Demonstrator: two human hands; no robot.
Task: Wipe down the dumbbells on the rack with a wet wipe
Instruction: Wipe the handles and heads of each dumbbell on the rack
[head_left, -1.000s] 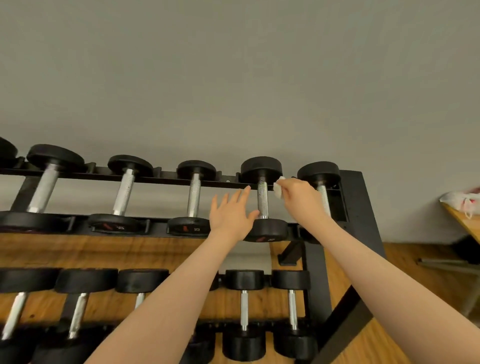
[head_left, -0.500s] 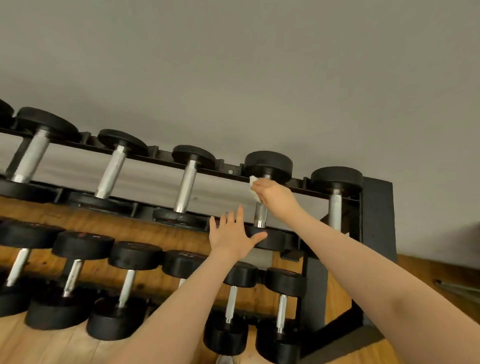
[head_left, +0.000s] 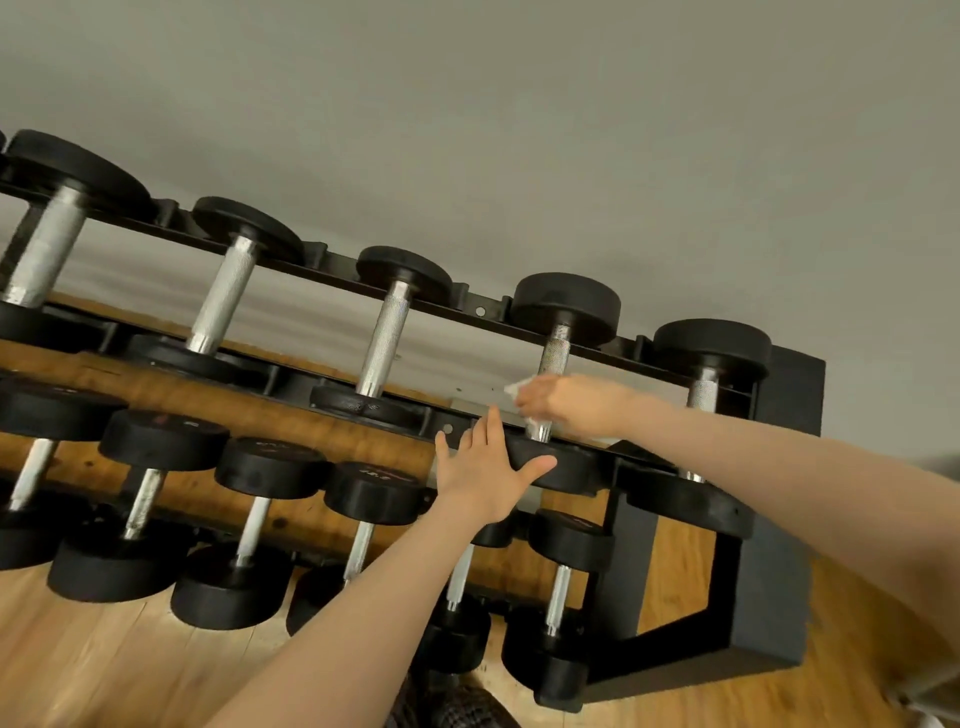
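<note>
Now the right hand (head_left: 566, 402), blurred, grips a wet wipe (head_left: 517, 388) round one dumbbell's handle (head_left: 554, 353); the left hand (head_left: 485, 475), fingers straight, steadies its front head (head_left: 563, 462). Next, probably the heads.

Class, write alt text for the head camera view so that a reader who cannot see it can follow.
A person's right hand wraps a white wet wipe round the metal handle of a dumbbell on the top row of a black rack, while the left hand rests open against that dumbbell's near black end.
</note>
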